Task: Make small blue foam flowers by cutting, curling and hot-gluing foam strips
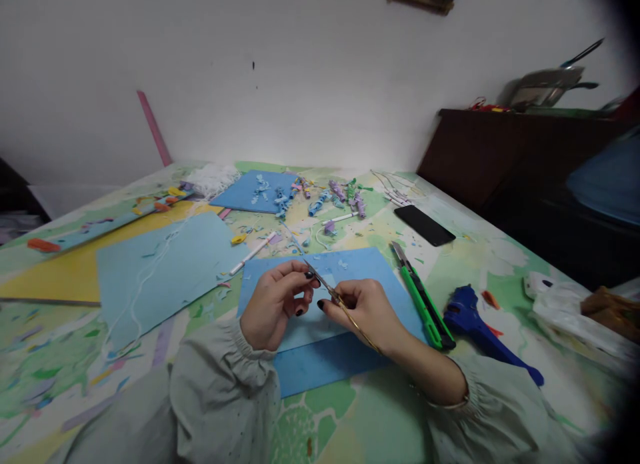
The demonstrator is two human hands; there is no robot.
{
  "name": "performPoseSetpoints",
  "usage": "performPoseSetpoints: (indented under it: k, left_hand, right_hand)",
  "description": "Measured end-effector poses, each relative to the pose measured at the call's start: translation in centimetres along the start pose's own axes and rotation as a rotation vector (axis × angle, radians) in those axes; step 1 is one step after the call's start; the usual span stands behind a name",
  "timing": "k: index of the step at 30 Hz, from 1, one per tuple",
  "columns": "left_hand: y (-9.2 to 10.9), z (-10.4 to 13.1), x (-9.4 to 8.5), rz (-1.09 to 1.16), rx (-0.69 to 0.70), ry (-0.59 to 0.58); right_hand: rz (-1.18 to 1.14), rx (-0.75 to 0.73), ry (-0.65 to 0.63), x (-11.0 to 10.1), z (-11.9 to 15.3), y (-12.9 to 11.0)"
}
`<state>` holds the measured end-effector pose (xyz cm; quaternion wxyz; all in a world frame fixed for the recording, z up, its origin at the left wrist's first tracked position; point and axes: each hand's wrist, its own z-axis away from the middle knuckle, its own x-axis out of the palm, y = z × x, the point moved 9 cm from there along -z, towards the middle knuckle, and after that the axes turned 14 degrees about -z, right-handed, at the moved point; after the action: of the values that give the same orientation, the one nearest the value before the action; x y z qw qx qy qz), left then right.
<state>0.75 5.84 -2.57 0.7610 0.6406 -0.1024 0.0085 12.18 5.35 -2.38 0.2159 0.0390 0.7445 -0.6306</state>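
My right hand (367,309) is closed around a slim pair of scissors (345,309) with gold handles, its blades pointing up and left. Close by on the left, my left hand (280,297) has thumb and fingers pinched together at the blade tips. Whatever those fingers hold is too small to make out. Both hands are above a light blue sheet (295,337), which lies on a larger blue sheet (325,371). A thin pale blue strip (293,237) shows just beyond the left fingers.
On the right are a green box cutter (423,304) with its blade out, a blue glue gun (480,327) and a black phone (425,225). Curled foam pieces (320,203) lie at the back. More sheets (170,271), a white stick (253,253) and scraps spread left.
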Motion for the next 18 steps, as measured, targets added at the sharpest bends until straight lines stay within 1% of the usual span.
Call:
performPoseSetpoints:
  k: [10,18]
  left_hand:
    - [0.11,0.10,0.14,-0.001,-0.002,-0.006]
    - [-0.02,-0.13,-0.18,-0.014,-0.011,0.013]
  right_hand:
    - [-0.004,0.003,-0.003,-0.04,0.01,-0.07]
    - [-0.004,0.002,-0.004,0.00,-0.05,-0.03]
